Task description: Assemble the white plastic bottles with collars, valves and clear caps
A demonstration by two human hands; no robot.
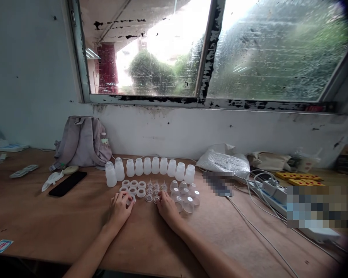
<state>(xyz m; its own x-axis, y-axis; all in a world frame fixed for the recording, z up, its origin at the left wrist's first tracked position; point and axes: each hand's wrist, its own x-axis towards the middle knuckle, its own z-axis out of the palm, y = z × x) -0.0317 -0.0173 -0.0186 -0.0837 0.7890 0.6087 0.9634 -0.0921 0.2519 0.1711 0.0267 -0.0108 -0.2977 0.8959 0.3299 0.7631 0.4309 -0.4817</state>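
Note:
My left hand (120, 208) is at the front of a group of white bottle rings (140, 192), its fingers closed around the nearest ring (130, 200). My right hand (167, 208) rests by the clear bottle nipples (149, 185), fingertips pinched at a front nipple (156, 199); the exact grip is partly hidden. Right of that hand stand several translucent dome caps (188, 205), some partly covered by the hand. Behind everything, a curved row of frosted baby bottles (147, 166) stands upright on the wooden table (145, 239). The two leftmost bottles look taller than the others.
To the left lie a black phone (68, 184), a crumpled white wrapper (52, 179) and a grey backpack (82, 143). A silver plastic bag (224, 162) is against the wall. White cables (255, 233) and a power strip (316, 229) cross the right side, near yellow blocks (298, 177).

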